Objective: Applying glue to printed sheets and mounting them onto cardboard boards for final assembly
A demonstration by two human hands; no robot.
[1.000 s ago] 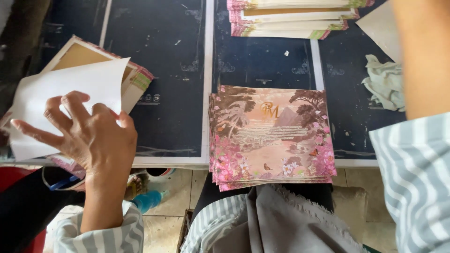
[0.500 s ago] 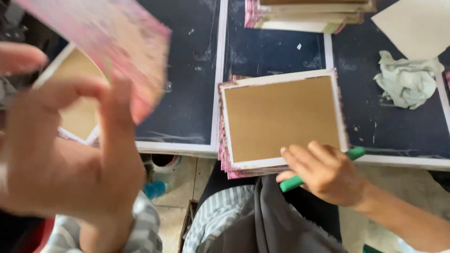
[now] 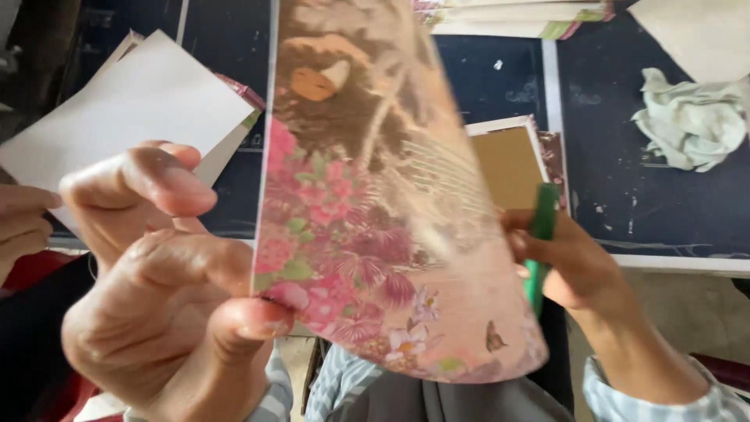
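My left hand [image 3: 156, 297] pinches the left edge of a floral card [image 3: 375, 234], pink and brown with flowers and a butterfly, and holds it upright close to the camera. At the card's right edge my right hand [image 3: 578, 266] grips a green stick-like tool [image 3: 541, 223], its fingers touching the card. Behind the card, a pile of cards with a plain brown face on top [image 3: 508, 164] lies on the dark table [image 3: 625, 195], mostly hidden.
A stack of white sheets [image 3: 133, 109] lies at the left. Another pile of cards [image 3: 516, 16] sits at the far edge, and a crumpled pale cloth [image 3: 691, 117] at the right. Fingers of another hand [image 3: 23, 219] show at the left border.
My left hand has brought the floral card from the upper left to the middle, close to the camera. My right hand with the green tool has risen from the table edge to the card's right side.
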